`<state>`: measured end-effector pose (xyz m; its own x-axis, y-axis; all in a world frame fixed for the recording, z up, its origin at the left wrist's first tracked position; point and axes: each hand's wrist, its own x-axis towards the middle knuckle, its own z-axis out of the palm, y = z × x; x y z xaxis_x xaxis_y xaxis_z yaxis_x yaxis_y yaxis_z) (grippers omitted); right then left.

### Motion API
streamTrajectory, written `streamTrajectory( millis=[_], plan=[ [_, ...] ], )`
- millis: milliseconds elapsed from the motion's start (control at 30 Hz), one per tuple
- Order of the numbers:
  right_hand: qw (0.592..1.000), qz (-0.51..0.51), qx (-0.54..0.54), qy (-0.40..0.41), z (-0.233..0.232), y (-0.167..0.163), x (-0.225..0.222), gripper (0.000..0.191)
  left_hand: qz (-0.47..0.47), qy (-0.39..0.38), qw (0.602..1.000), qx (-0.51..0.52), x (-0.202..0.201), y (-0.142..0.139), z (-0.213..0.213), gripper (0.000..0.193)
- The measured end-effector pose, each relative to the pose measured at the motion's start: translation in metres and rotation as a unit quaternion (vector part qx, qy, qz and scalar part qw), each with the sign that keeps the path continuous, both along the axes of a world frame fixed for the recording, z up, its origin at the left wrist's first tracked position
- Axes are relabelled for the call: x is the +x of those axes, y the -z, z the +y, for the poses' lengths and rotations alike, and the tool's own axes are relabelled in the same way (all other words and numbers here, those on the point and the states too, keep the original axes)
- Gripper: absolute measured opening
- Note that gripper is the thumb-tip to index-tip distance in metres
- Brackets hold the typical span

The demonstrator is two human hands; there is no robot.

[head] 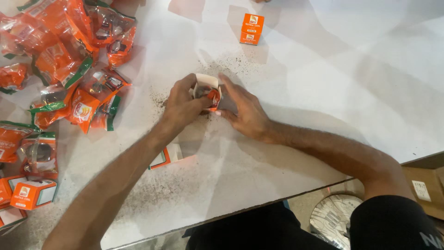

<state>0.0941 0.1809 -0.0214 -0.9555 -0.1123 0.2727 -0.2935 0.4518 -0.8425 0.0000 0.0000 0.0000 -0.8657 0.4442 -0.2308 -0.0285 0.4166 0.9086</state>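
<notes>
Both hands are working mid-table on a small open carton, white inside, w/ an orange sachet sitting in its mouth. Left hand is clamping the carton's left side, fingers curled round it; right hand is pressing flat vs. the right side, fingers together, thumb by the sachet. White table is lying open to the right & ahead; near edge is running diagonally below the forearms. Dark powder is dusting the surface round the carton. Approx. a dozen orange-green sachets are piling up far left, overlapping, exact count unclear. One closed orange box is standing at top, two more at lower left, partly cut off. A flat carton is half hidden under the left forearm.
</notes>
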Motion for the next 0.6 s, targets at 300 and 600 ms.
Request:
streamTrajectory(
  millis=[300,600],
  plan=[
    [0.973,0.157,0.166,-0.027,-0.008,0.02,-0.002,0.066,-0.084,0.073,0.983,0.144,0.002,0.004,-0.016,0.041],
    [0.979,0.118,0.167,0.008,-0.004,0.017,-0.007,0.048,-0.135,0.062,0.981,0.123,-0.012,-0.006,-0.018,0.027]
  ],
)
